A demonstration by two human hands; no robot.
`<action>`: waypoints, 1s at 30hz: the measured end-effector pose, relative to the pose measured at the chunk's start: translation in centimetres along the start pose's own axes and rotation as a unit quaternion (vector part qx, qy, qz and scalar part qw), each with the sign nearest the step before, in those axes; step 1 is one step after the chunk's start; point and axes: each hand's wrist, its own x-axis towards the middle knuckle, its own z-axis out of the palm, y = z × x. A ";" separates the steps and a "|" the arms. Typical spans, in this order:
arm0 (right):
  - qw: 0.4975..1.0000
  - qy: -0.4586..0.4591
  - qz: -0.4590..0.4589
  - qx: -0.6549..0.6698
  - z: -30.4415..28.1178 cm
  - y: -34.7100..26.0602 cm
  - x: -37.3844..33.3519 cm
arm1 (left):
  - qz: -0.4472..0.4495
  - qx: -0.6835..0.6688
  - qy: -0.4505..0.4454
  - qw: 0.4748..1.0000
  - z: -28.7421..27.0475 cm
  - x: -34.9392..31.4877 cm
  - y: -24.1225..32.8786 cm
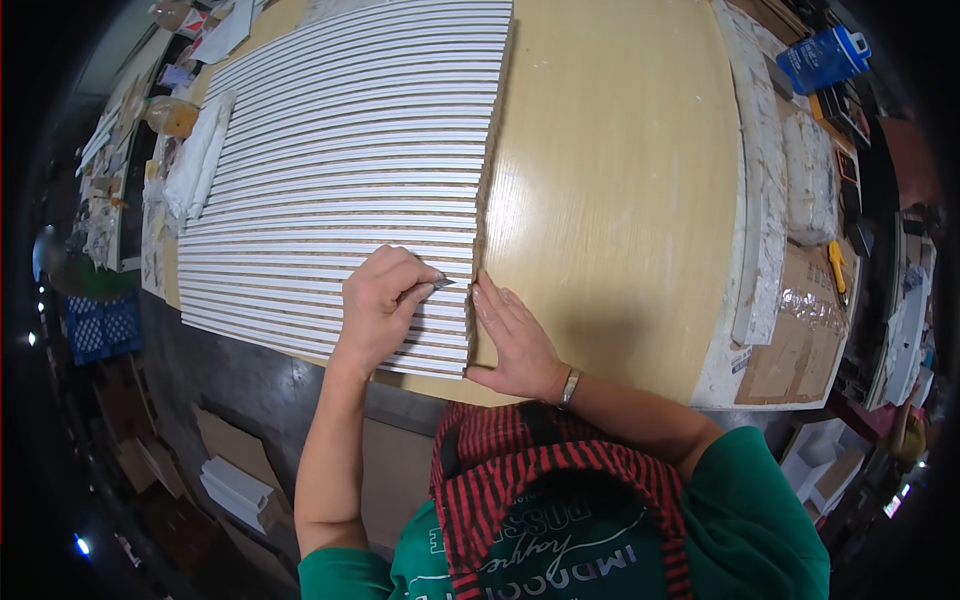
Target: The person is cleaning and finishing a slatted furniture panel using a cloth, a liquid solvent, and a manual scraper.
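Observation:
Many white strips [330, 170] lie side by side in a panel on the table, with narrow brown lines between them. My left hand [378, 300] rests over the strips near their right ends. Its fingers pinch a small dark pointed blade [443, 283], whose tip is close to the end of one strip; most of the blade is hidden by the fingers. Against the panel's right edge, my right hand [518, 342] lies with its fingers stretched out and slightly apart. Nothing shows in that hand.
A pale yellow tabletop [620, 180] extends right of the strips. Along its right side are plastic-wrapped bundles [808, 175], a cardboard box [795, 345], a yellow-handled cutter [837, 268] and a blue container [823, 60]. A plastic-wrapped roll [205, 160] and a bottle [172, 117] stand left.

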 end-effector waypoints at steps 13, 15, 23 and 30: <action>1.000 -0.006 0.004 -0.009 -0.1 0.0 0.0 | 0.076 0.058 0.006 0.995 0.1 0.2 0.4; 1.000 -0.002 0.000 -0.011 -0.1 0.1 0.0 | 0.079 0.057 0.024 0.995 0.1 0.2 0.3; 1.000 -0.003 -0.002 -0.008 0.2 -0.1 0.0 | 0.073 0.052 0.009 0.996 -0.1 -0.1 0.6; 1.000 0.016 -0.013 0.007 0.2 0.1 0.0 | -0.146 0.114 0.193 0.964 -1.5 -6.0 -1.0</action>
